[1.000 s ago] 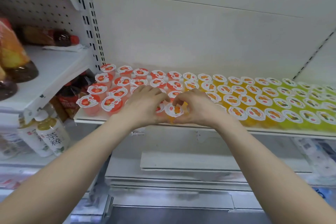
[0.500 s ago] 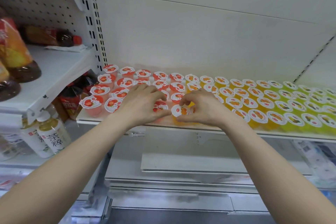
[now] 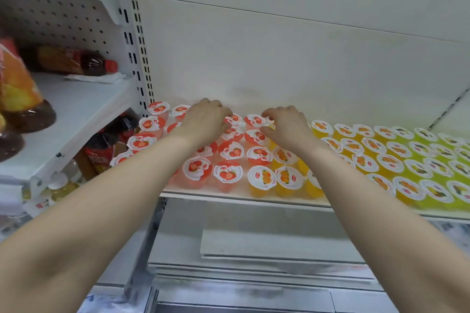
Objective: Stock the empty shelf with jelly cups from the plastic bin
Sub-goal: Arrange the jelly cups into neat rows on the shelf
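Landmark: the shelf, a white board with its front edge towards the viewer. Every position below is given from it.
Jelly cups: sealed cups stand upright in close rows across the shelf. Red cups fill its left end, orange cups its middle, and green cups its right end.
Left hand: over the rear rows at the shelf's left end, with the fingers bent down onto red lids. Whether it grasps a cup or only steadies the lids cannot be told.
Right hand: at the shelf's rear, where the red cups meet the orange. Forefinger and thumb pinch the right rim of the rear red cup.
Plastic bin: not in view.
Bottles: on a separate, higher board to the left of the shelf, and no part of the task.
Step in hand: judged to be seating and squaring a cup in the rear rows. With the shelf covered almost from end to end, stocking appears close to done.
Next move: likely to let go of the cup once it stands level in its row, then lift both hands straight up. The cups touch one another and are light, so a dragged wrist could tip the front rows off the shelf's edge.
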{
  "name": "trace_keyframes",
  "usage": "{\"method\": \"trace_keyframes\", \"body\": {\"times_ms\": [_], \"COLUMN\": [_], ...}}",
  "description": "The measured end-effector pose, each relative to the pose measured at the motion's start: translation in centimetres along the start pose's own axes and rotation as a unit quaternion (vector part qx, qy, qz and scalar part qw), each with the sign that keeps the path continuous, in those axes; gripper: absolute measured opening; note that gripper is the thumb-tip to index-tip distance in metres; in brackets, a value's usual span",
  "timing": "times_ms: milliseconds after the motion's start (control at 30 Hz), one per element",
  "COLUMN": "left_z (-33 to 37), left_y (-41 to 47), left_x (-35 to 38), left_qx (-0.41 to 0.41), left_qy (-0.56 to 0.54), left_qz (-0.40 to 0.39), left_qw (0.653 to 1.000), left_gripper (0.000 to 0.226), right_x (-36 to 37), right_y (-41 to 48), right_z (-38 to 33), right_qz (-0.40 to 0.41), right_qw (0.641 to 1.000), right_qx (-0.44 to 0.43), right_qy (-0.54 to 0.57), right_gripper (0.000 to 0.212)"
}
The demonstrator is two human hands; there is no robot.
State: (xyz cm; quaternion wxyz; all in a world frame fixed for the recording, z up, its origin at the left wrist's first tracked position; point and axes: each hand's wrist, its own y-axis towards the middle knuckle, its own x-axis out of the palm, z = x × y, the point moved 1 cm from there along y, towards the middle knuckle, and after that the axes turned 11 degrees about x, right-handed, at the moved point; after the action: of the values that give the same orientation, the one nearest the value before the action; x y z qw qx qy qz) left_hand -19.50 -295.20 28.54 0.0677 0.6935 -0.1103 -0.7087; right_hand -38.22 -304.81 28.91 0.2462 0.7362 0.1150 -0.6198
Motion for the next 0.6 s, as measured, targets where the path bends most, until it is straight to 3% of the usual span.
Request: {"method": "trace_keyframes", "body": {"times_ms": [300,600], "left_z": [-2.1,-2.5], "left_y": [4.6,5.8], "left_x": [0.7,1.5], "left_qx": [-0.013,0.031], "left_qy": [-0.016,0.018], "left_qz": [-0.121,-0.133], "left_qw": [0.992,0.99], "left_gripper": [0.053,0.041], "right_x": [1.7,2.5], "right_y": [5.0,5.5], "right_z": [-1.1,-1.4], "right_qz": [-0.078,-0.063], "right_qw": [0.997,0.998], "right_qx": [0.019,0.006], "right_qy": [-0.013,-0.009], "right_gripper": [0.052,0.046]}}
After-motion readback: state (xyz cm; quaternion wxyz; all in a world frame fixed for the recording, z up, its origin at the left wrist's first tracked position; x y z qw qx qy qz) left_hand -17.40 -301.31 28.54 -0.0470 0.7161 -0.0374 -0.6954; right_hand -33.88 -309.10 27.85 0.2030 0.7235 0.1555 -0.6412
